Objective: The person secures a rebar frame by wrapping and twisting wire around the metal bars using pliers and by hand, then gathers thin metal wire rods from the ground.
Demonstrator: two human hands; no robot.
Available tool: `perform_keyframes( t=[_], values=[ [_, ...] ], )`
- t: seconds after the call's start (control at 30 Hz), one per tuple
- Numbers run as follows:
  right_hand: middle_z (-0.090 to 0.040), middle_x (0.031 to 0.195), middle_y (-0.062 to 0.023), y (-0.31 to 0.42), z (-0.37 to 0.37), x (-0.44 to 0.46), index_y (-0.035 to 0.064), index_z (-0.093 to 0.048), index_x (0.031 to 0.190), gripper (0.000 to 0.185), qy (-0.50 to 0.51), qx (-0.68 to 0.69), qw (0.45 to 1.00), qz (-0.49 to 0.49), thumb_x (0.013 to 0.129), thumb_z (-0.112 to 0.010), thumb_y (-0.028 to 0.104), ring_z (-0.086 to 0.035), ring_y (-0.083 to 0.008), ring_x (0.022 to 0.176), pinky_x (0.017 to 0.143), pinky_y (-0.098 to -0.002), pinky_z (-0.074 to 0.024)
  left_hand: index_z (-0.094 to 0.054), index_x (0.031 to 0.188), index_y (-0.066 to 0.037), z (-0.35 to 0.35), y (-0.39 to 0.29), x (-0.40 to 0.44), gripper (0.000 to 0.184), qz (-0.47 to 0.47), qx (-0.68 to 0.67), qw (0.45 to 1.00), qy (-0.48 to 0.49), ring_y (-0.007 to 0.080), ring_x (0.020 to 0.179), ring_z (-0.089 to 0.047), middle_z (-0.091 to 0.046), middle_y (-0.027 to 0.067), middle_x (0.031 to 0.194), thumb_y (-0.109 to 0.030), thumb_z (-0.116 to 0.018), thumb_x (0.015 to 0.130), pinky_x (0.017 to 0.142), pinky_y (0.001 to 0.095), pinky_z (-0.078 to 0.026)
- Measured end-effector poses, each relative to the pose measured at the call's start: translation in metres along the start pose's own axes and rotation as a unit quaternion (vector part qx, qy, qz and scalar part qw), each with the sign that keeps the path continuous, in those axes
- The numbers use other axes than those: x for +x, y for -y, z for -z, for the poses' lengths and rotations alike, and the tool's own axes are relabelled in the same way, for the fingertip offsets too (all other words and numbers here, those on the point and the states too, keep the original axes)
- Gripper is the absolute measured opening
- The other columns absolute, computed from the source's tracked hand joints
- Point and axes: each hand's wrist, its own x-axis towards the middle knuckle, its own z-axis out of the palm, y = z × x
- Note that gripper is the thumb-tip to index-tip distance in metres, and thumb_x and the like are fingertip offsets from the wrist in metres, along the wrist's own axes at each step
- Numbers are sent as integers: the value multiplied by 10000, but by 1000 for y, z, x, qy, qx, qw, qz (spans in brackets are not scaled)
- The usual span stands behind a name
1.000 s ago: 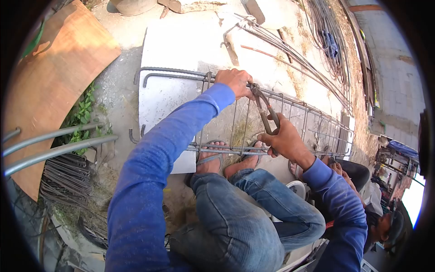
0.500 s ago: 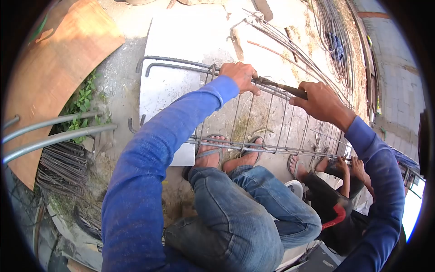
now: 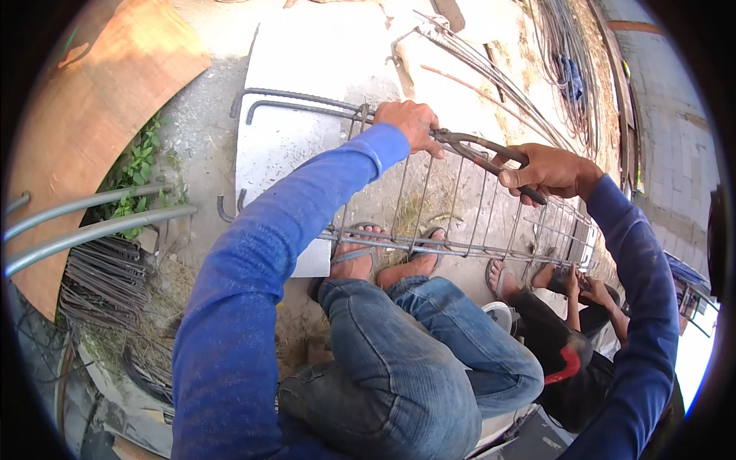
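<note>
The cage (image 3: 458,248) lies across the ground in front of the person, its near-left end over the white board (image 3: 287,165); it keeps its place. At its far end are the hands of another person (image 3: 581,286). The left hand (image 3: 410,125) stays with bent fingers over the upper bars (image 3: 314,112) — I cannot tell if it really grips them. The right hand (image 3: 548,172) is closed on the pincers (image 3: 487,143), and here is the change: half a second ago the handles (image 3: 502,148) look as one line, now they show apart. The head (image 3: 442,136) remains just beside the left hand, at the upper bars. In my judgement, the work stays at this same spot on the cage — if the jaws hold any wire, it is too small to tell.
</note>
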Motion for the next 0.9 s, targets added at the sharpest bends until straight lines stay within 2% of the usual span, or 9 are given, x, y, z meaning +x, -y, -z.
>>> perform_keyframes(
  t=[0.1,0.2,0.3,0.4,0.5,0.57,0.63,0.8,0.9],
  values=[
    [-617,783,-33,-12,-19,-2,4,-447,1387,767,-2,106,994,10,814,-870,288,-624,-121,537,455,-246,-482,-758,1225,-245,-7,1,6,694,-10,8,1000,-16,258,1010,-745,-786,67,1048,-629,-865,658,894,437,-570],
    [-664,774,-102,13,-21,-12,3,-447,1378,727,-159,-202,965,56,760,-781,192,-657,-212,665,616,-338,-514,-755,1232,-249,-2,0,1,698,3,7,1000,4,253,1005,-745,-786,62,1044,-630,-865,658,893,432,-572],
    [-699,800,-191,11,-22,-14,-39,-573,1218,529,-313,-592,713,209,795,-751,225,-703,-304,706,703,-453,-546,-754,1236,-245,-1,-1,2,703,-2,10,1000,-9,248,999,-746,-787,58,1037,-633,-864,660,888,423,-574],
    [-684,757,-179,13,-35,-6,-29,-634,1132,405,-423,-710,494,270,892,-714,287,-712,-320,720,717,-469,-550,-755,1234,-243,-6,3,4,709,9,6,1000,-2,247,1003,-745,-788,58,1033,-638,-863,656,889,414,-572],
    [-672,729,-167,35,-29,-10,-48,-653,1091,449,-289,-626,720,82,972,-656,385,-700,-314,668,703,-453,-558,-762,1213,-247,-2,1,4,691,16,-13,1000,7,256,991,-741,-782,73,990,-642,-859,654,888,416,-566],
    [-659,700,-107,25,9,-3,-64,-639,1104,609,-75,-125,989,-20,1011,-591,536,-655,-182,535,452,-309,-530,-765,1207,-249,-6,1,1,683,11,-11,1000,4,264,990,-738,-779,85,974,-642,-856,655,892,421,-563],
    [-663,711,-100,14,10,0,-55,-634,1128,652,-50,-8,998,-48,1001,-581,583,-655,-145,537,388,-266,-498,-763,1213,-246,-7,3,5,687,-9,10,1000,-18,269,1003,-737,-780,96,986,-643,-855,659,903,428,-561],
    [-697,802,-146,32,1,-10,-10,-562,1252,770,-109,-271,956,-21,725,-906,434,-714,-250,706,620,-385,-566,-761,1215,-239,-3,0,5,708,15,-9,1000,11,265,1033,-728,-777,84,1018,-646,-861,645,903,439,-556],
    [-697,896,-217,28,1,-6,-6,-537,1282,762,-218,-487,835,136,690,-892,317,-714,-316,858,760,-459,-557,-761,1215,-238,-8,4,7,716,3,0,1000,-11,263,1006,-734,-778,71,978,-650,-861,638,878,435,-560]
  ],
)
